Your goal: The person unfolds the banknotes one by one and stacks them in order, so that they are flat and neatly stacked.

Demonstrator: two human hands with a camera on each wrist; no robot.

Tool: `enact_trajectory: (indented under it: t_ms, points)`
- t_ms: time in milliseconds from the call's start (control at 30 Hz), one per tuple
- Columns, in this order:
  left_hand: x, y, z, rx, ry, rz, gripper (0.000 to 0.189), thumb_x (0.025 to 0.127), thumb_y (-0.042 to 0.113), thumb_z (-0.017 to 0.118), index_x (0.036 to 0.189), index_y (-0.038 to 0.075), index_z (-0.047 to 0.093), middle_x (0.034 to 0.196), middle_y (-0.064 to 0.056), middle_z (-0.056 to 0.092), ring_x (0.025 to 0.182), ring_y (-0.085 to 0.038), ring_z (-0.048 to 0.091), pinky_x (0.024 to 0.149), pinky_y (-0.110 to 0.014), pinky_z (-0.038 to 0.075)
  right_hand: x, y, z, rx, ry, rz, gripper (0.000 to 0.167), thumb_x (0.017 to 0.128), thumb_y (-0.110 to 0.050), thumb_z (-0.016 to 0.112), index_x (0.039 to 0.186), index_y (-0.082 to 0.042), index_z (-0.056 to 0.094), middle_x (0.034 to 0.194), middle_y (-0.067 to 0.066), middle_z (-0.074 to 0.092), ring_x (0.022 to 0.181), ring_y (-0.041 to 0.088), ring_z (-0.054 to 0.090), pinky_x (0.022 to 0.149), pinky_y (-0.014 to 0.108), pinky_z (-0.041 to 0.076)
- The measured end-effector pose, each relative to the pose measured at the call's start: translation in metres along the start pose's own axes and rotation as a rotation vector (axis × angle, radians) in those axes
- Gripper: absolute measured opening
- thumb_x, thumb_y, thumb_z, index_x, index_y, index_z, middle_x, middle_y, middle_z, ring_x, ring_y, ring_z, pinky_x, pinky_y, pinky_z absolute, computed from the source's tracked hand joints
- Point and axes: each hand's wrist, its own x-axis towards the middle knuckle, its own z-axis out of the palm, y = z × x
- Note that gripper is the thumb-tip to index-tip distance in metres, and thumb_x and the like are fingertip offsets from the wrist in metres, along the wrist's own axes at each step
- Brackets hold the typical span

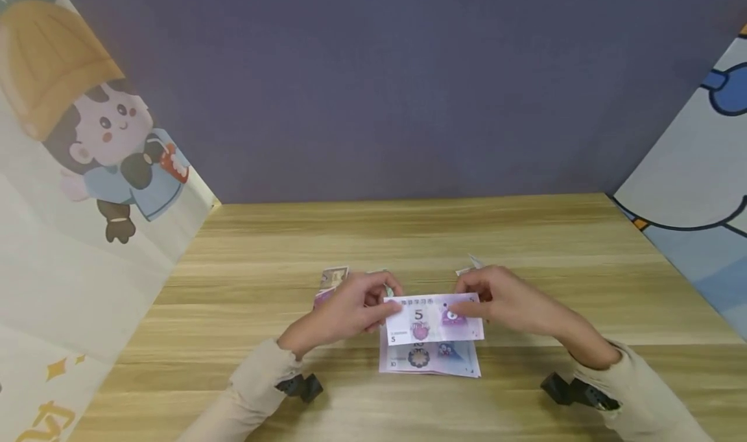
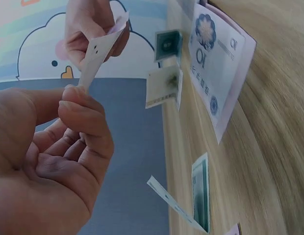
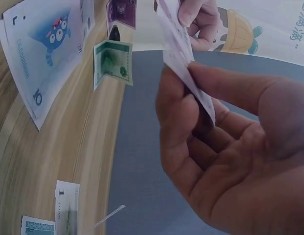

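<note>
Between both hands, a purple-and-white play banknote [image 1: 432, 328] marked 5 is stretched flat, its printed face toward the head view. My left hand [image 1: 356, 302] pinches its left end between thumb and finger. At the other end, my right hand [image 1: 508, 299] grips it with the thumb over the purple cartoon figure. Just below the held note, overlapped by it in the head view, lies a small stack of banknotes [image 1: 428, 361] marked 10 on the table. The right wrist view shows a blue cartoon creature on the top one [image 3: 49, 39].
Smaller folded notes lie around on the wooden table [image 1: 408, 234]: a brown one [image 1: 334, 277] beyond the left hand, a green one [image 3: 113, 63], a purple one [image 3: 122, 12] and a pale one [image 3: 67, 205]. A dark grey panel [image 1: 373, 92] rises behind the table.
</note>
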Motion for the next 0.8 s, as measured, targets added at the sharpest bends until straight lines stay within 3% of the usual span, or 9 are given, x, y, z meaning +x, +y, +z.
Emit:
enact_trajectory:
  t_ms: [233,500,800]
  points:
    - [0.000,-0.006,0.004,0.132,-0.069,-0.027,0.010,0.096,0.009,0.066,0.105,0.012,0.064,0.063,0.003,0.054,0.049,-0.005,0.049,0.045,-0.019,0.043,0.002,0.008,0.005,-0.037,-0.100,0.019,0.007,0.091,-0.019,0.073,0.087,-0.014,0.071,0.070,-0.004,0.065,0.051,0.004,0.050,0.044,0.022,0.045]
    - [0.001,-0.015,0.009,0.211,-0.092,-0.047,0.011,0.093,0.006,0.068,0.102,0.010,0.065,0.060,0.005,0.051,0.047,-0.002,0.042,0.043,-0.017,0.037,0.006,0.016,0.017,-0.059,-0.126,0.064,0.008,0.090,-0.015,0.074,0.084,-0.012,0.068,0.067,-0.005,0.066,0.053,0.017,0.061,0.046,0.027,0.052]
    - [0.003,-0.024,0.022,0.302,-0.142,-0.090,0.009,0.092,0.007,0.069,0.100,0.010,0.065,0.064,0.006,0.053,0.051,-0.003,0.046,0.045,-0.019,0.043,0.013,0.032,0.034,-0.115,-0.170,0.081,0.017,0.089,-0.013,0.074,0.076,-0.014,0.064,0.066,-0.003,0.059,0.046,0.011,0.058,0.042,0.023,0.046]
